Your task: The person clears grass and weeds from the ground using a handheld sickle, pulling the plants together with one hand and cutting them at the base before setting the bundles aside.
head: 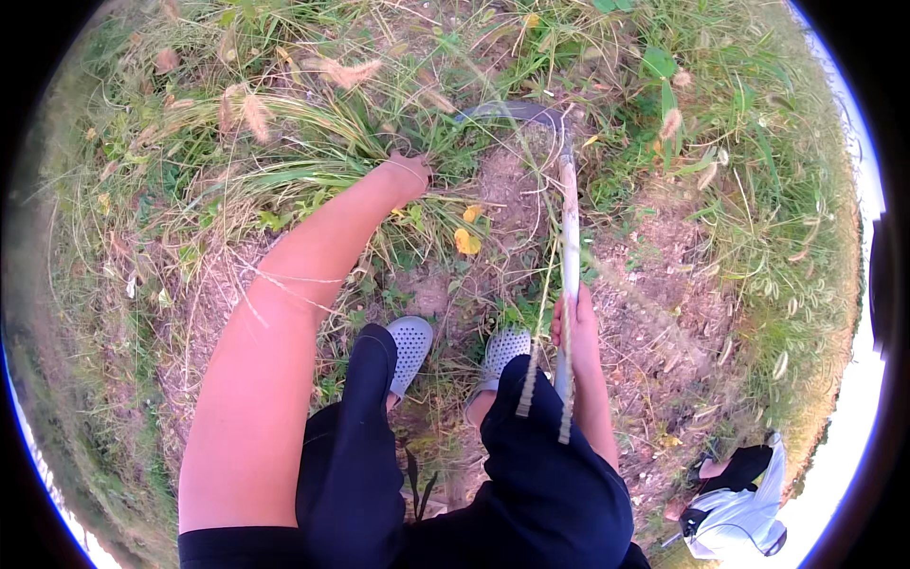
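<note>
My right hand [581, 331] is wrapped around the pale wooden handle [571, 235] of a sickle, low down near my knee. The curved dark sickle blade [515, 111] points left from the far end of the handle, among green weeds, and its tip is partly covered by grass. My left hand [410, 176] reaches forward, left of the blade and apart from it, closed on a bunch of long grass [334, 139] that fans out to the left. Most of its fingers are hidden by the stems.
Two light clogs [411, 352] stand on the soil close below the hands. Yellow leaves [466, 242] lie between the left hand and the handle. Foxtail grass [775, 206] grows thickly at the right. Another person [732, 505] in a white top bends at the lower right.
</note>
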The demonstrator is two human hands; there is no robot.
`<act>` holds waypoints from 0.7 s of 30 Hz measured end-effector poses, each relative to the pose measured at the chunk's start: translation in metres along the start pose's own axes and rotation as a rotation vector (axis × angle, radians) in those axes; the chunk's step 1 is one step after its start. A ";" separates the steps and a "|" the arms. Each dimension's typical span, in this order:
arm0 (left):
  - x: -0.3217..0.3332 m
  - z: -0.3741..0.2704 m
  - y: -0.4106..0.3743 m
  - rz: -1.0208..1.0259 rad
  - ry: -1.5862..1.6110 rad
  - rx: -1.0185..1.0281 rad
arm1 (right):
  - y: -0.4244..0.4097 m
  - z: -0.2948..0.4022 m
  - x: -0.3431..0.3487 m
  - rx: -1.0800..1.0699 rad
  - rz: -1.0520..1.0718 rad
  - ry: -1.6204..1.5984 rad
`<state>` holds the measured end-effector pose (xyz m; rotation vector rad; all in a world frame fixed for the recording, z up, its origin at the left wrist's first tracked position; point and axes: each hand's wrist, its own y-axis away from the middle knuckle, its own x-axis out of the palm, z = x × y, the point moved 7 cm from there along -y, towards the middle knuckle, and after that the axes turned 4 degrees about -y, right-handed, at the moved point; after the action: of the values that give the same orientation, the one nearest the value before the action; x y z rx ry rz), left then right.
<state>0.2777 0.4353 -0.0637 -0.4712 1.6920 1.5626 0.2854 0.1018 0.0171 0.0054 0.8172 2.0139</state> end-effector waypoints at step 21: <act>0.023 0.018 -0.004 -0.387 0.029 -0.430 | -0.020 0.004 0.029 -0.296 0.007 0.410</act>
<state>0.2711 0.4570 -0.0820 -0.9814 1.1852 1.6225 0.2855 0.1326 0.0006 -0.5898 0.7573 2.1565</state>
